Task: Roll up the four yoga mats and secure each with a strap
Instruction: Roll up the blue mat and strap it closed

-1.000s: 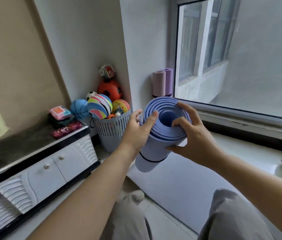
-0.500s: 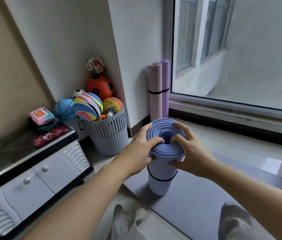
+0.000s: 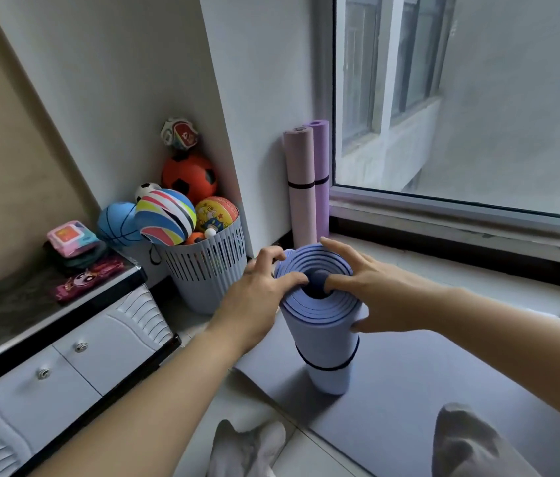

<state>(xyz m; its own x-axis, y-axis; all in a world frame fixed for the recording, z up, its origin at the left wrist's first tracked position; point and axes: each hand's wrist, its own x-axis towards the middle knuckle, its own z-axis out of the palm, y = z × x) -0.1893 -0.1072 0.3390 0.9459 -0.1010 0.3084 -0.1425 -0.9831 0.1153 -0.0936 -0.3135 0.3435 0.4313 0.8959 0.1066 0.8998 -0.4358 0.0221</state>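
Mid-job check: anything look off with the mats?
The blue rolled mat, upright on the flat mat, looks unevenly coiled: its top end flares wider than its base, with layers gaping, and the black strap sits low. The left hand and right hand hold that top end. The two strapped mats in the corner look tidy.

Pale tiled floor. Beneath the right hand a grey-violet mat lies flat, with the blue roll upright on it. Left of the left hand stands a slatted basket. Beyond both hands, two strapped rolls stand in the corner.
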